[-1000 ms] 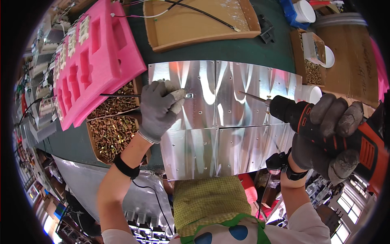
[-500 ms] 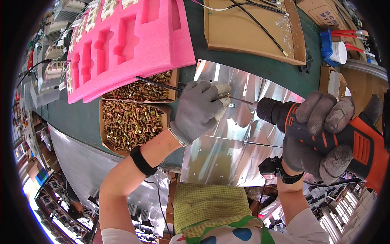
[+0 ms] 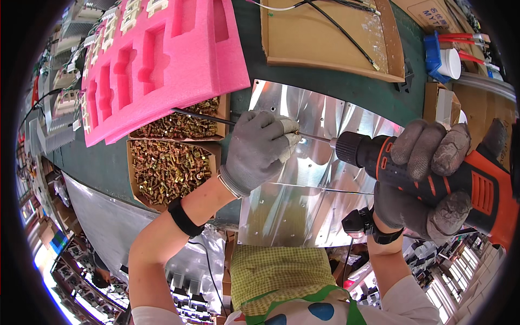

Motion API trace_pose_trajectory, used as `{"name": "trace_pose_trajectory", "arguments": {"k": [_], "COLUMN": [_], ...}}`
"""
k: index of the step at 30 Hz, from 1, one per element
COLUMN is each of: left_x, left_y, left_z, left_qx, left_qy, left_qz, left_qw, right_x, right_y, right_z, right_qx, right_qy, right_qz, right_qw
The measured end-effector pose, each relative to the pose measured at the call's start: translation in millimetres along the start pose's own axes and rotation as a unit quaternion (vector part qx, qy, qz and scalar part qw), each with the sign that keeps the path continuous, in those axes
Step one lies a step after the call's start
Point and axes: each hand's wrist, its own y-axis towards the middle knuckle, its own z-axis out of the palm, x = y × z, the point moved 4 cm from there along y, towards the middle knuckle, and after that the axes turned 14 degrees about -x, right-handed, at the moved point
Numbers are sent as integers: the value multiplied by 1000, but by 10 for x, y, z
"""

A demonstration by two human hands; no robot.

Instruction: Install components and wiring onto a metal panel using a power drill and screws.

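Note:
My left hand (image 3: 259, 143), in a grey glove with pale fingertips, is closed in a pinch at the tip of a long thin screwdriver bit (image 3: 317, 138). A small brass-coloured screw (image 3: 297, 132) shows between those fingertips. A black rod or cable (image 3: 203, 115) runs from under the pink foam to behind this hand; I cannot tell whether the hand holds it. My gloved right hand (image 3: 428, 173) grips an orange and black power drill (image 3: 390, 157), held level with its bit pointing left. Below both hands lies a shiny metal plate (image 3: 287, 211) with small holes.
Left of the plate stand two cardboard boxes full of brass-coloured screws (image 3: 170, 170). Pink foam (image 3: 162, 70) with cut-outs and white parts overhangs the farther box. A shallow cardboard tray (image 3: 314, 40) with black cables lies at the back. A blue holder (image 3: 433, 57) is far right.
The whole view has shifted slightly, so the plate, boxes and foam sit farther left. My left hand and the drill keep nearly the same places over the plate, fingertips still at the bit's tip.

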Motion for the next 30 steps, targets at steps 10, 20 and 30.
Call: {"name": "trace_pose_trajectory", "arguments": {"k": [10, 20, 30], "left_x": [-5, -13, 11], "left_y": [-6, 4, 0], "left_z": [11, 22, 30], "left_qx": [-18, -22, -31], "left_qy": [-6, -16, -14], "left_qz": [7, -16, -15], "left_qw": [1000, 999, 999], "right_x": [-59, 53, 162], "right_y": [29, -6, -280], "right_z": [-46, -85, 77], "right_qx": [7, 109, -32], "right_qy": [2, -53, -48], "right_qz": [-1, 28, 55], "right_qw": [1000, 992, 997]}}
